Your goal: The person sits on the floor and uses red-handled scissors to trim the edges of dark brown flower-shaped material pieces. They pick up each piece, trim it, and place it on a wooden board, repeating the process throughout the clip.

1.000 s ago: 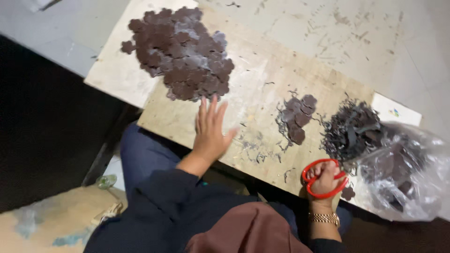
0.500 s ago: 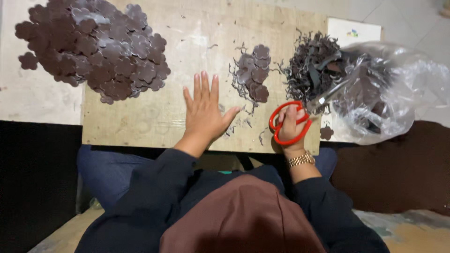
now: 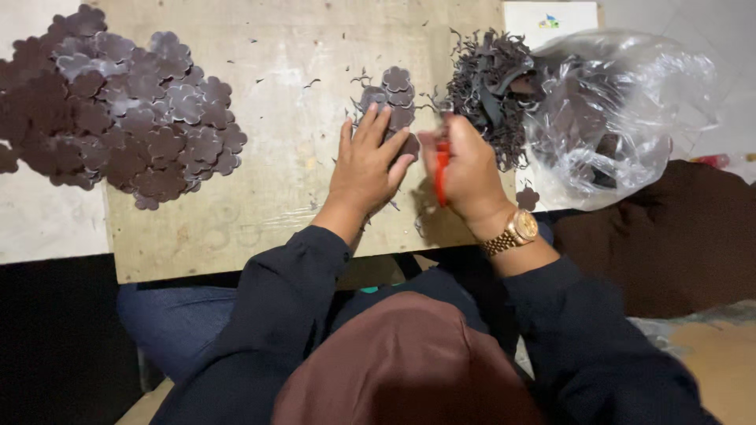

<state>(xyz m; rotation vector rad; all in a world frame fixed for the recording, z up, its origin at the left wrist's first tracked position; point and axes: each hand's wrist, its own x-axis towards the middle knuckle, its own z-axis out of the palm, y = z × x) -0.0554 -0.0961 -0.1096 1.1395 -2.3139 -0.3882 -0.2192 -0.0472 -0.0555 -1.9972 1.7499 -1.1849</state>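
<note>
Hands first: left hand [image 3: 367, 161] lay flat, fingers spread, on the small stack of brown flower cutouts [image 3: 394, 98] on the worktop [image 3: 291, 71]; right hand [image 3: 465, 169] was closed on red scissors [image 3: 442, 169]. Judged step: gathering cut pieces. Next move likely needs a clean pinch.

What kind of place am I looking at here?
Probably a small home craft workspace: a bare wooden board across the lap, a big pile of brown flower cutouts, dark trimmings by a clear plastic bag.
</note>
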